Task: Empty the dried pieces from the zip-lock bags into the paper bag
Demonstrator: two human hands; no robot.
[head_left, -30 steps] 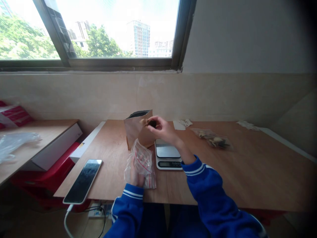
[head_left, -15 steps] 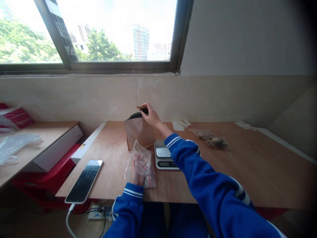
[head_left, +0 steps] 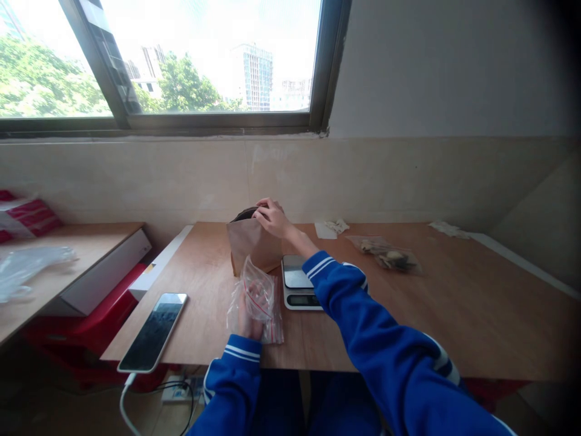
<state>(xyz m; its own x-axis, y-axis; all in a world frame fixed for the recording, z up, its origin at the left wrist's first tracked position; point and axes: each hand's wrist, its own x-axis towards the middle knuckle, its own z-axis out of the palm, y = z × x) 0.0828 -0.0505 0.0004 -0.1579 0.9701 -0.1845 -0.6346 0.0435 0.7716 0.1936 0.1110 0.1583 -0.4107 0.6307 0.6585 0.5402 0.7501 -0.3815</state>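
My left hand (head_left: 247,318) is closed on a clear zip-lock bag (head_left: 258,297) with red seal lines; other flat clear bags lie against it, low over the table. The plastic shows through to some of my fingers. My right hand (head_left: 275,219) is at the mouth of an upright brown paper bag (head_left: 254,245), its fingers apart over the right side of the rim. No piece shows in it. The bag's dark inside is visible, but its contents are hidden. A white kitchen scale (head_left: 295,275) stands right of the paper bag, partly under my right forearm.
A phone (head_left: 154,333) with a white cable lies at the table's left edge. Bags of dried pieces (head_left: 394,259) lie right of the scale. Crumpled white paper (head_left: 336,226) is at the back. A red stool (head_left: 86,330) stands beneath the side table (head_left: 104,233) on the left.
My right hand has lowered from above the paper bag to its rim. The dark brown dried piece it held is out of sight. My left hand stays on the clear bag.
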